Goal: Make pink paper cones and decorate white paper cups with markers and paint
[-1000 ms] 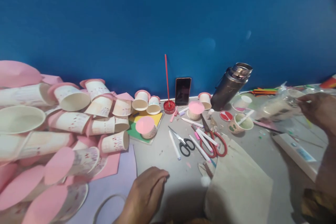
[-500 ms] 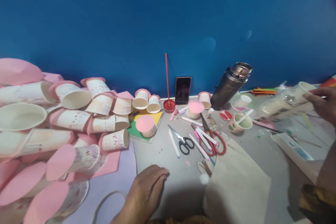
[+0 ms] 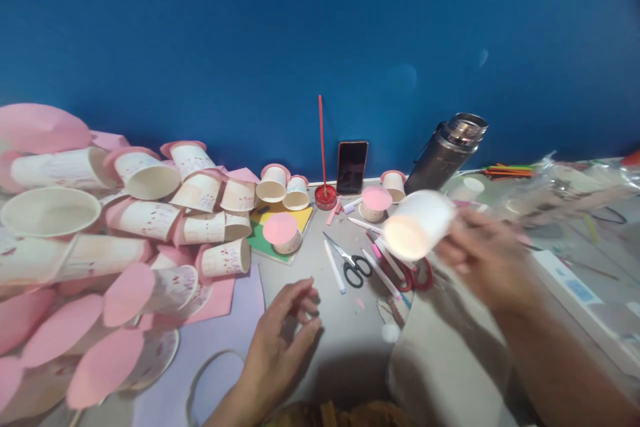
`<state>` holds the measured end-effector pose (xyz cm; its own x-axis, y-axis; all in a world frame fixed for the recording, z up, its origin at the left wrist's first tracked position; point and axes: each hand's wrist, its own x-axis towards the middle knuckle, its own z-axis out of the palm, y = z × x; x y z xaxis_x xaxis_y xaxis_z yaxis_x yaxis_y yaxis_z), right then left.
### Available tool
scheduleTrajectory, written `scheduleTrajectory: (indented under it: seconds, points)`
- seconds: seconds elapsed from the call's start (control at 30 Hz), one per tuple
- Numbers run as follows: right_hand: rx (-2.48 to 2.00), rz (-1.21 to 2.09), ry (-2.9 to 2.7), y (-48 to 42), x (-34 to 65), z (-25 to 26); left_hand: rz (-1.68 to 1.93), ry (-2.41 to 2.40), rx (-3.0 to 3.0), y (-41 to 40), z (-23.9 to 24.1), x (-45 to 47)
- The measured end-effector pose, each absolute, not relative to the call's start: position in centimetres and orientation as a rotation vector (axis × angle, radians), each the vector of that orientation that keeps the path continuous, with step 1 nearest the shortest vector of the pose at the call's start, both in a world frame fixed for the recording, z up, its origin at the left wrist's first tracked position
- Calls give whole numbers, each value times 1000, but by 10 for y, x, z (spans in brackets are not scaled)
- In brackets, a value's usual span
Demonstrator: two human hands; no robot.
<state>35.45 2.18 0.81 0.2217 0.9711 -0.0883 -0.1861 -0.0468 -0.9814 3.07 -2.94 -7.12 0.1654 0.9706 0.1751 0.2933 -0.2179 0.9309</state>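
Note:
My right hand (image 3: 475,250) grips a white paper cup (image 3: 423,223) near the cup's right end, holding it tilted above the markers and the red-handled scissors (image 3: 424,275). Both hand and cup are smeared by motion. Low over the table, my left hand (image 3: 293,327) has its fingers apart and slightly curled, with nothing in them. Black-handled scissors (image 3: 356,270) and a white marker (image 3: 335,268) lie just beyond it. To its left, many paper cups with pink paper discs (image 3: 143,223) are heaped together.
A dark thermos (image 3: 445,153) stands open at the back, beside a phone (image 3: 352,167) leaning on the blue wall. A red stick rises from a round red base (image 3: 325,197). At right are a clear plastic bag of cups (image 3: 555,193) and a white power strip (image 3: 575,287).
My right hand has come leftward from the plastic bag, bringing a single paper cup out of it. The fingers of my left hand have opened and lifted a little.

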Motion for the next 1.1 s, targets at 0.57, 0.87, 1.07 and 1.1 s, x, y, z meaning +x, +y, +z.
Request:
scheduleTrajectory:
  seconds: [0.57,0.87,1.07,1.1]
  points:
    - [-935,1993,-791,2,226,-88,1307,933,539,-7,-62,38]
    - [-1250,1668,-1407,3,236,-80,1088,810,-70,-5,-55,33]
    - [-1275,1378,-1720,-2,234,-78,1132,890,318,-13,-65,38]
    - [-1278,1310,-1775,-2,234,-80,1137,925,424,-14,-67,37]
